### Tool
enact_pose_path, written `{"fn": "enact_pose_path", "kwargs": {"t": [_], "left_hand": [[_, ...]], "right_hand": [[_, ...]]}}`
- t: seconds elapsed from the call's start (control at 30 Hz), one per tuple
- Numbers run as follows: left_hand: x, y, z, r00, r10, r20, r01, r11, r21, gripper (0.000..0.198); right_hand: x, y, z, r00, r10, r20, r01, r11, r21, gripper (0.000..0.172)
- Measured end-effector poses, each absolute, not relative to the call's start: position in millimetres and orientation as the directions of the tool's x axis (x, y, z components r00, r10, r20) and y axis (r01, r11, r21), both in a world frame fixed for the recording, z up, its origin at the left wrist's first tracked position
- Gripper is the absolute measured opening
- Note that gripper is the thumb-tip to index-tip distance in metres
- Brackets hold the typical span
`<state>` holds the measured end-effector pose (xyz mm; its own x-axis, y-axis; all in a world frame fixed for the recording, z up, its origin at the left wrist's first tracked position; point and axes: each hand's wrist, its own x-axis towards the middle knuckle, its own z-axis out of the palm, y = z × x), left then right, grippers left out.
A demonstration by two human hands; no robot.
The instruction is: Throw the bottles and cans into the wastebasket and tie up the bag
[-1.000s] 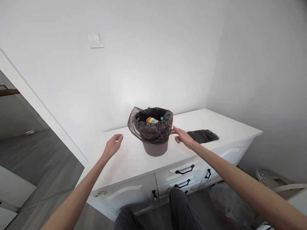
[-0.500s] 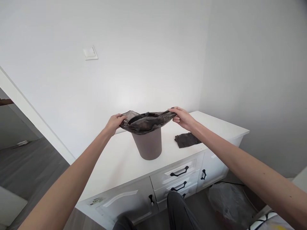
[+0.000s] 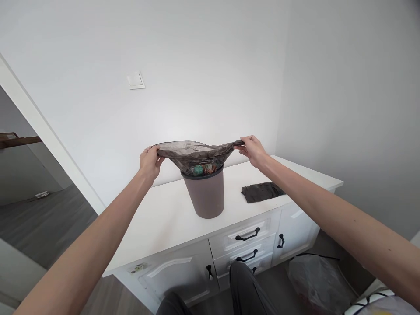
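Note:
A dark, see-through garbage bag [image 3: 200,153] is stretched wide above a brown trash can [image 3: 206,197], its lower part still inside the can. Through the thin plastic, green and orange-brown trash shows just over the dark rim. My left hand [image 3: 151,162] pinches the bag's left edge, and my right hand [image 3: 252,151] grips the opposite edge. Both hands are higher than the rim and apart from it. To the right of the can lies a folded dark piece of plastic [image 3: 261,191], partly covered by my right forearm.
The can stands on a white cabinet [image 3: 157,227] with black handles, set against the wall. A light switch [image 3: 136,80] is on the wall. A clear plastic bag [image 3: 318,280] sits on the floor at lower right, and a doorway opens at left.
Both hands have raised the garbage bag's edge off the can's rim. The rim and the trash in the bag now show. The view has shifted slightly.

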<state>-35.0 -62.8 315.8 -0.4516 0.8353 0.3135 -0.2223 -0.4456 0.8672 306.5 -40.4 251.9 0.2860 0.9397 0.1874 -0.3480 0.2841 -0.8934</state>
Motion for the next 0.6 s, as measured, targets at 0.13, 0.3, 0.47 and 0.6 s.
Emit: {"fn": "enact_pose_path", "kwargs": {"t": [0.13,0.3,0.47,0.6], "left_hand": [[-23,-68,329,-0.381,0.846,0.373,-0.265,-0.486,0.833,0.027],[-18,-67,340,-0.335,0.833,0.439,-0.308,-0.538,0.785,0.027],[-6,-70,348,-0.346,0.825,0.447,-0.313,-0.551,0.774,0.029],[11,-75,347,-0.237,0.84,0.488,-0.275,-0.54,0.795,0.027]], "right_hand": [[296,-30,274,0.222,0.948,0.228,-0.389,0.3,-0.871,0.024],[284,-18,288,0.25,0.952,0.175,-0.525,0.285,-0.802,0.025],[267,-7,291,0.199,0.962,0.189,-0.615,0.273,-0.74,0.022],[249,-12,295,0.112,0.95,0.293,-0.551,0.304,-0.777,0.019]]}}
